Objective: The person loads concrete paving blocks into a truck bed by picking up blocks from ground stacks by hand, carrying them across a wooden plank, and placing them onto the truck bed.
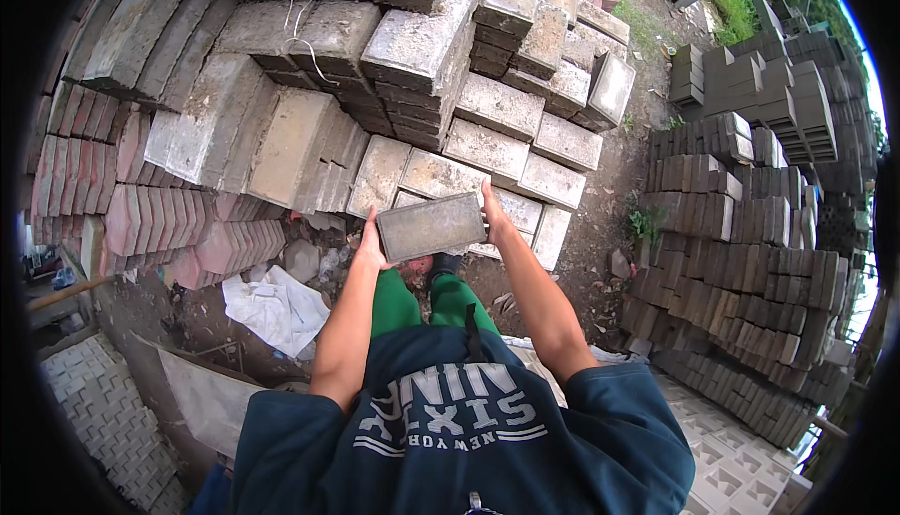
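Between my two hands I hold a grey concrete paving block [431, 226], its broad face turned up. My left hand [372, 241] presses against its left end, and my right hand [495, 212] grips the right end. The fingers of both hands are partly hidden behind the block's ends. Just beyond it lies a low layer of similar pale paving blocks [441, 176], which the held block partly covers from view. Higher stacks of the same blocks [412, 42] rise behind that layer.
Reddish hexagonal pavers [155, 220] stand in rows at the left. A crumpled white sack [275, 309] lies on the dirt near my legs. Long rows of brownish blocks [741, 281] line the right side, past a dirt strip [609, 234]. Patterned pale blocks [108, 412] sit at lower left.
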Demonstrator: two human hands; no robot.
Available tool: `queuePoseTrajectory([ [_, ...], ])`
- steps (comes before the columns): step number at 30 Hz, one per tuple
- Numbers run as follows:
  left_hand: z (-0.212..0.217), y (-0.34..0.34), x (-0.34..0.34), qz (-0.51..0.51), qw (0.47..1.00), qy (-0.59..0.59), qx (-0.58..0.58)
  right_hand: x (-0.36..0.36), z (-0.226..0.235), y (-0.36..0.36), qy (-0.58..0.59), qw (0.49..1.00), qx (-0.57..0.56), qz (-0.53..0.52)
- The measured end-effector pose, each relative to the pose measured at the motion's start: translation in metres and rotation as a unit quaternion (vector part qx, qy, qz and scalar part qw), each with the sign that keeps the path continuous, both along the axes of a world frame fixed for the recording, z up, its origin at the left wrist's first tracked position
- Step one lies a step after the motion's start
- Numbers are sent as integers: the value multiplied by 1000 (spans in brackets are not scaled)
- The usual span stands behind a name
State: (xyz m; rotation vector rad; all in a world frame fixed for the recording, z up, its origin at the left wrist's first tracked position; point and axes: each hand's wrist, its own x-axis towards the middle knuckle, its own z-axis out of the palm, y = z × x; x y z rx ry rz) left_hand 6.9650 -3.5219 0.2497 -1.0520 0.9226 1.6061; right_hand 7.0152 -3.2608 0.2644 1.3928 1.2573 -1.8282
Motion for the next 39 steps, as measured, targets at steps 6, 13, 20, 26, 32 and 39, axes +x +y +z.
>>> queuePoseTrajectory([
  [6, -45, -4, -6, -17, 1000, 19, 6, -20, -10, 0, -19, 995, -98, 8],
  [13, -48, 5, 5, -35, 999, 27, -3, -9, -27, 8, -11, 991, -134, 9],
  [20, -57, 4, 47, -14, 1000, 18, 10, 20, -36, 7, -6, 989, -147, 30],
  [26, -53, 10, 52, -33, 999, 11, 23, 46, -47, 8, 53, 994, -93, -33],
  [32, -61, -1, 53, -32, 998, 45, -20, 70, -50, 12, 132, 980, -141, 44],
  [39, -41, 2, 62, 8, 995, 102, 11, 63, -40, 4, 190, 976, -16, 109],
])
